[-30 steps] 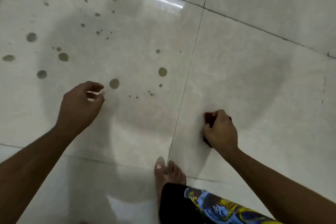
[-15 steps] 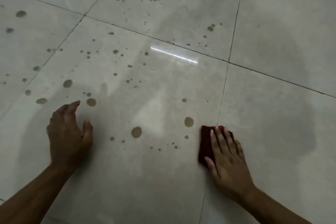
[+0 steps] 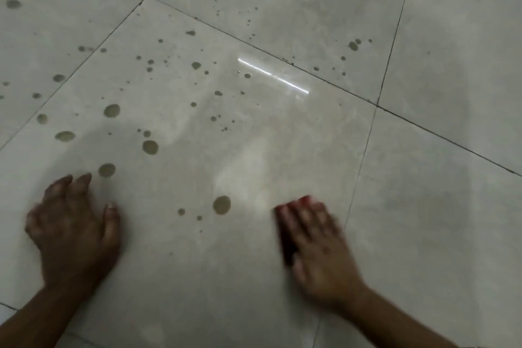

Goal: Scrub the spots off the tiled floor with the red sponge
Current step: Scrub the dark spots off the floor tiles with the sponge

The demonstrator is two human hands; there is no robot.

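We're indoors, low over a tiled floor (image 3: 282,263) of large, glossy, pale beige squares with thin dark grout lines (image 3: 364,150) crossing at angles. A bright streak of reflected ceiling light (image 3: 272,75) gleams on the polished surface, so there's a tube lamp overhead. Brownish spots (image 3: 221,204) speckle the tiles toward the left and far edges. No walls or furniture show, so which room it is — home, hall or shop — can't be told.

Two hands are seen, the left hand (image 3: 74,230) and the right hand (image 3: 316,243), with one red sponge (image 3: 285,237). Dozens of spots (image 3: 221,204) are scattered over the tiled floor (image 3: 423,206); an exact count cannot be made.
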